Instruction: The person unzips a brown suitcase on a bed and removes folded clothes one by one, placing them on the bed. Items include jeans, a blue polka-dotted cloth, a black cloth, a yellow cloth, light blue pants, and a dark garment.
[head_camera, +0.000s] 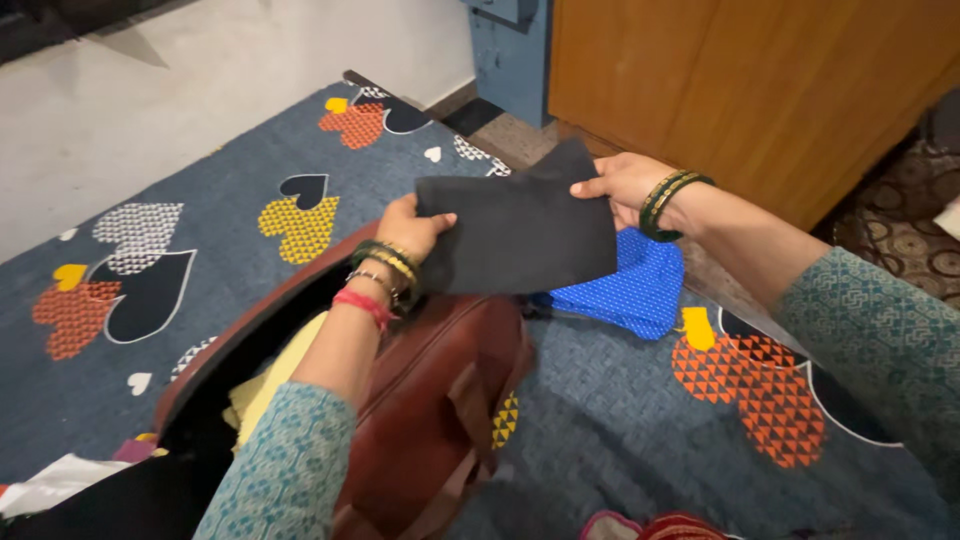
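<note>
Head view: your left hand (412, 228) and right hand (622, 185) have fingers clamped on the folded black cloth (520, 235) above the open brown bag (420, 400); blue cloth (630, 290) lies unpacked.

No packages, labels, signs or screens show anywhere in the head view. The nearest candidate is a pale flat shape (52, 482) at the lower left edge of the frame, which may be paper or cloth; it is too cropped to tell.
</note>
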